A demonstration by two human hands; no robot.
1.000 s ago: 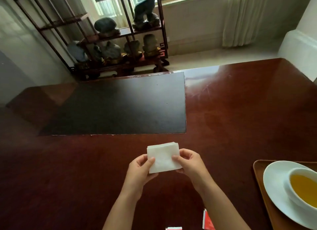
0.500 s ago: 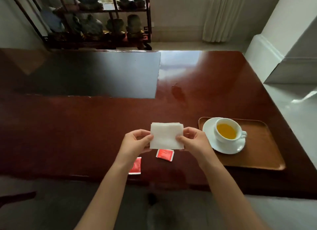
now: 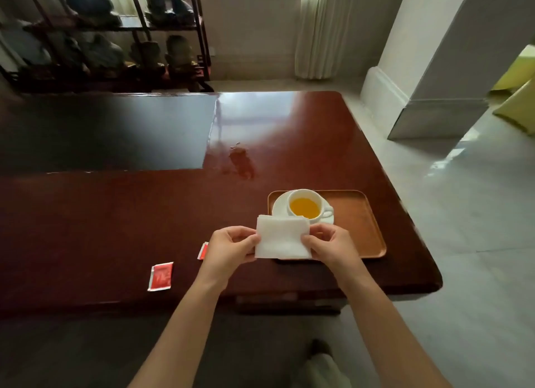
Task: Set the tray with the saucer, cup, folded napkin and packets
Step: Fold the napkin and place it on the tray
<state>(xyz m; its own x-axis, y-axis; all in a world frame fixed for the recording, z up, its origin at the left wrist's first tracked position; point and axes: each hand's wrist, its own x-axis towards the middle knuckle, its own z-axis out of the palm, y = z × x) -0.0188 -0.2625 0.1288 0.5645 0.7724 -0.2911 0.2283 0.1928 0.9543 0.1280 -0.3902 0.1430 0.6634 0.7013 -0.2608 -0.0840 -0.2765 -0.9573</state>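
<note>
Looks like a home sitting room or study: polished dark-red wooden table (image 3: 289,144), display shelf (image 3: 115,40) of ornamental stones beyond its far edge, pale curtain (image 3: 318,28), tiled floor (image 3: 463,214).

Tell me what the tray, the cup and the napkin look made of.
Tray: seemingly wood or a wood-look board, matt orange-brown, thin raised rim. Cup: likely glazed ceramic, glossy white with soft highlights. Napkin: soft white tissue paper, faintly textured, folded, held between left hand and right hand.
</note>
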